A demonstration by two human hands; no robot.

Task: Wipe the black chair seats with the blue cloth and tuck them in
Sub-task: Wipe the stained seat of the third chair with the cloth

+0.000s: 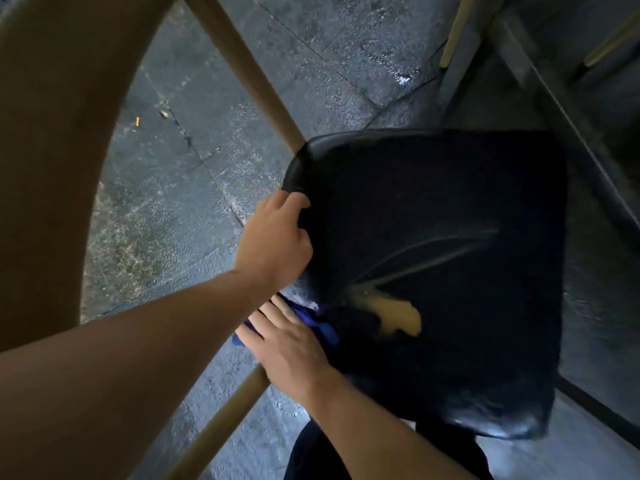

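A person is leaning over a black chair seat (pixel 433 271), the left hand (pixel 273 240) curling over its left edge in a steadying grip while the right hand (pixel 287 344) is pressing, fingers flat, on the blue cloth (pixel 323 329) bunched at the seat's near-left corner. A pale worn patch (pixel 398 315) is showing just right of the cloth. Wiping well likely means opening the cloth out and sweeping rightward in overlapping passes while the left hand is bracing the chair.
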